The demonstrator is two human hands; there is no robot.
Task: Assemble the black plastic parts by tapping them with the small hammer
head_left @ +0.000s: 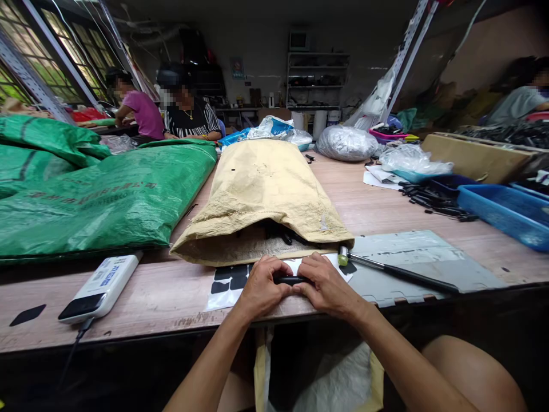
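Observation:
Close to the table's front edge, my left hand (266, 286) and my right hand (328, 286) grip the two ends of a slim black rod-like part (291, 280). Fingers of both hands are closed round it, and they cover its ends. Partly beneath the hands lies a white sheet with black stickers (229, 280). Just beyond them, a tan woven sack (266, 177) lies with its mouth facing me and dark pieces (288, 236) inside. A hammer (398, 272) with a yellow-green face rests right of my right hand, on a grey board (403, 249).
Left are a green sack (128, 194) and a white power bank (100, 289) with a cable. On the right stand a blue tray (506, 209) and black parts (437, 200). Below the edge, another sack (343, 377) gapes between my knees. Several people sit farther back.

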